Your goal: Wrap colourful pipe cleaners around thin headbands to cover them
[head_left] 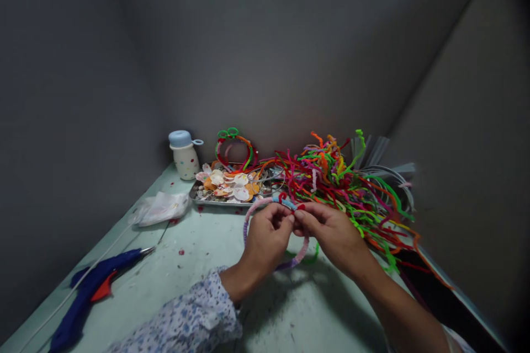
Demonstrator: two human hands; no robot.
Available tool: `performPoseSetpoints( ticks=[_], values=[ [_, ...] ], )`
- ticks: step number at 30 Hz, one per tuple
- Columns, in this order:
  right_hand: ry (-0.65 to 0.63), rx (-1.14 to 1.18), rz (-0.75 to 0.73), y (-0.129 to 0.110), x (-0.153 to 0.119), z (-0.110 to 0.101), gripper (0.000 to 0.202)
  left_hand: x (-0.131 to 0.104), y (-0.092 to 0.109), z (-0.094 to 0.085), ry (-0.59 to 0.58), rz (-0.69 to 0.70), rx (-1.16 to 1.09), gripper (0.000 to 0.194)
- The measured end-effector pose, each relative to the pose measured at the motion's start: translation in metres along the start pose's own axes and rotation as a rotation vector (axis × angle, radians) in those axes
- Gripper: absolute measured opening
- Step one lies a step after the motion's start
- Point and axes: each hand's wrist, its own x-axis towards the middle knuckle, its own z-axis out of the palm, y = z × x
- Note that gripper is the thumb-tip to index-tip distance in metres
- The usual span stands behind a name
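A hoop point(248, 218) wrapped in pink, purple and light-blue pipe cleaner is held over the table. My left hand point(265, 234) is closed on its upper part, thumb and fingers pinching near the blue stretch. A short red pipe cleaner point(282, 197) curls around the hoop there. My right hand point(331, 231) is closed just beside the left, its fingertips pinching the red pipe cleaner against the hoop. The fingertips of both hands almost touch, and they hide part of the hoop. Its lower edge hangs below the hands, apart from the tabletop.
Behind the hands, a metal tray point(219, 203) holds flower-shaped pieces and beads. A big tangle of pipe cleaners point(327, 171) spreads right. Finished-looking wrapped hoops point(252, 149) stand behind the tray. A lidded bottle point(185, 160), plastic bag point(161, 208) and blue glue gun point(89, 289) are left.
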Motion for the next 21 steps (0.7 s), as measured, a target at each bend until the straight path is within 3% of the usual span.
performPoseSetpoints(
  ticks=[9,15,17,21],
  values=[
    [0.018,-0.081,-0.008,-0.005,-0.002,0.002,0.023,-0.001,0.005,0.005,0.069,-0.033,-0.092,0.013],
    [0.058,-0.184,-0.034,-0.008,-0.005,0.004,0.022,-0.003,-0.005,0.008,0.104,0.02,-0.046,0.012],
    [0.061,-0.199,-0.043,-0.008,-0.005,0.005,0.022,-0.004,-0.008,0.007,0.138,0.099,0.095,0.011],
    [0.077,-0.206,-0.06,-0.004,-0.004,0.006,0.021,-0.005,-0.011,0.002,0.212,0.429,0.456,0.012]
  ],
)
